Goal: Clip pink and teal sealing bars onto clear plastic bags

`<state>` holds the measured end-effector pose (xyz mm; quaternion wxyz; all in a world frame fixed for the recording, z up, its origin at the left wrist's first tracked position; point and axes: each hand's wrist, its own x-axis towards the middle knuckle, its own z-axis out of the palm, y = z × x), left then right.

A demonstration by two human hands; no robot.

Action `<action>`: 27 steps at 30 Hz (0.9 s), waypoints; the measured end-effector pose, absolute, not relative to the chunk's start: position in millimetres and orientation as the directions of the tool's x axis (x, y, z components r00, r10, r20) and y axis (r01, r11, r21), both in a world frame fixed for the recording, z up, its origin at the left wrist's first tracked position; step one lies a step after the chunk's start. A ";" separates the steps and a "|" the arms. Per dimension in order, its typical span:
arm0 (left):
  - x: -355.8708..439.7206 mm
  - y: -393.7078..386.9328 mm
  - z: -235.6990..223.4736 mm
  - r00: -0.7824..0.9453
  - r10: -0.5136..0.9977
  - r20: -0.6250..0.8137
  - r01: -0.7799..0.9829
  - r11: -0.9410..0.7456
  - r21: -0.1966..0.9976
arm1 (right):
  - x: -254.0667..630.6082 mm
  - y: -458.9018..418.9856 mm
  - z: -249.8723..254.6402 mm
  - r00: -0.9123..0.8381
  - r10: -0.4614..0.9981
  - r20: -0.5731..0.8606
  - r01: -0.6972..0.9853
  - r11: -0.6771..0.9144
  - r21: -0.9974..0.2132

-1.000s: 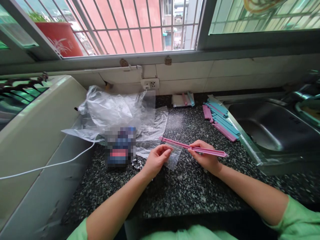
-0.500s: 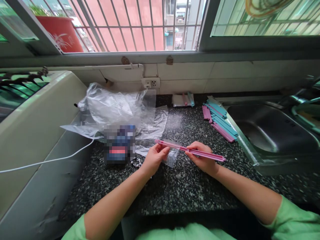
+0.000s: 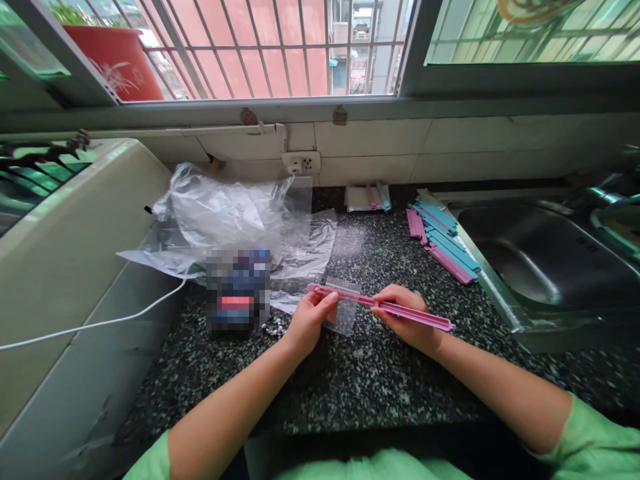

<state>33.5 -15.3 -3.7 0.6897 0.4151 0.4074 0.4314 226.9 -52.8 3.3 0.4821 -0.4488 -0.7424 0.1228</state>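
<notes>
Left hand (image 3: 306, 325) pinched closed, apparently on both pink clip (image 3: 362, 299) and clear bag (image 3: 344, 323); right hand (image 3: 406, 317) closed round the clip's middle, over the counter (image 3: 380, 380). I judge the step as seating clip across bag; next move calls for careful alignment. I can read no writing.

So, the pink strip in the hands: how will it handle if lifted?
The pink strip is probably stiff: it runs nearly straight from the left hand past the right hand without visible sag. It is likely light, being slender with a grooved channel. Its edges look angular, so it may not roll.
</notes>
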 end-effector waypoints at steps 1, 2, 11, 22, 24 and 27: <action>33.7 -15.4 -3.0 0.291 0.934 -0.206 -0.267 0.286 0.920 | 227.0 -52.8 3.3 -0.135 0.787 0.602 0.543 0.567 -0.620; 33.9 -15.5 -2.0 0.286 0.935 -0.210 -0.277 0.291 0.916 | 227.0 -53.0 3.3 -0.136 0.791 0.597 0.538 0.565 -0.626; 34.8 -14.6 2.0 0.258 0.941 -0.218 -0.325 0.297 0.898 | 225.6 -57.0 -1.3 -0.010 0.848 0.530 0.486 0.467 -0.739; 38.5 -18.4 6.5 0.204 0.948 -0.245 -0.361 0.306 0.881 | 225.6 -54.8 -4.0 -0.019 0.829 0.559 0.447 0.507 -0.737; 40.1 -19.3 6.9 0.183 0.947 -0.265 -0.379 0.317 0.870 | 225.5 -54.1 -4.8 -0.033 0.818 0.574 0.431 0.530 -0.730; 42.0 -20.2 6.0 0.191 0.935 -0.297 -0.400 0.351 0.847 | 225.9 -53.5 -5.4 -0.069 0.810 0.582 0.418 0.554 -0.720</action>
